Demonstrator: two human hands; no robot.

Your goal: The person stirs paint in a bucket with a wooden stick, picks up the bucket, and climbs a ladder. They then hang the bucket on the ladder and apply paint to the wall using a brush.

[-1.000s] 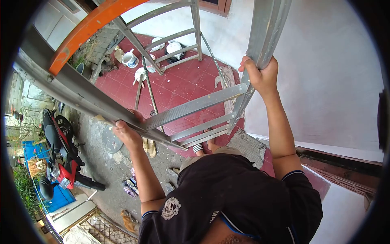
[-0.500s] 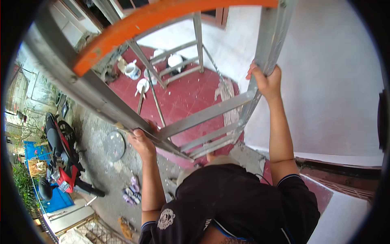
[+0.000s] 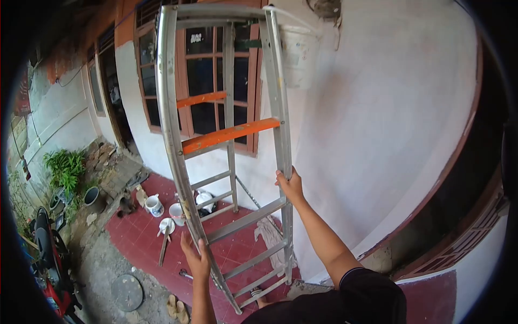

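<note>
An aluminium stepladder with orange bars stands upright in front of me on the red tiles, legs spread. My right hand is closed around its right rail, a little above a middle step. Beside the left rail, lower down, my left hand has its fingers apart, the thumb right at the metal's edge. At the top right of the ladder a white bucket hangs against the wall. Part of my foot shows beyond the lowest steps.
On the red tiled floor are several paint pails and a wooden stick. A crumpled cloth lies by the white wall. Sandals, a round cover and a motorbike are at left.
My view has tilted up, now taking in the ladder's top and the window. My left hand has loosened from the left rail; the right hand still holds the right rail.
</note>
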